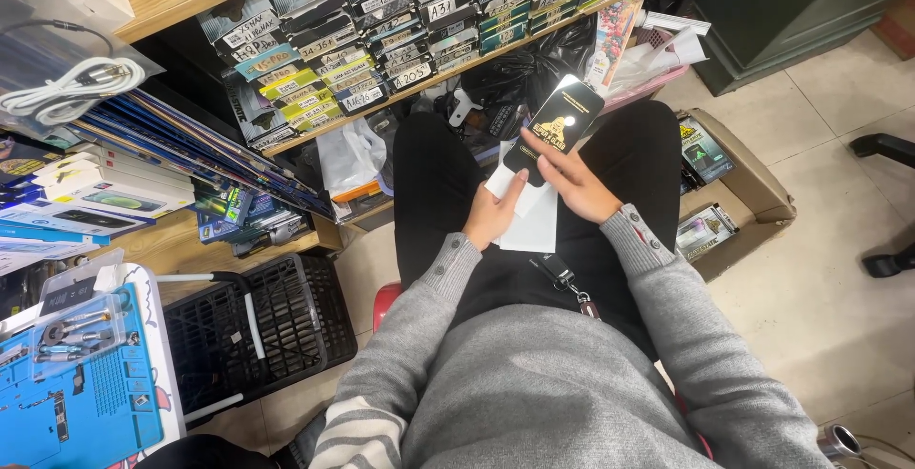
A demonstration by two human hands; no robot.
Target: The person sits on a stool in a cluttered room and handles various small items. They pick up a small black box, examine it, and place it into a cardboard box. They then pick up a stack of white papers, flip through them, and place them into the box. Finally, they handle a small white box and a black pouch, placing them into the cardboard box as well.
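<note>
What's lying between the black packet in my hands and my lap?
In the head view, a white sheet or envelope lies on the lap under the black packet, with the left hand resting on it.

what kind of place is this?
Likely a phone repair or accessory shop: shelf of stacked labelled boxes, blue repair mat with tools, and a screen-protector pack in the right hand.

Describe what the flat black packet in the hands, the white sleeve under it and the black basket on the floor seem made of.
Flat black packet: glossy printed card or plastic film, judging by the bright glare at its top.
White sleeve: matte paper or thin card, no shine.
Black basket: moulded plastic lattice, dull finish; its white handles may be coated metal or plastic.
</note>
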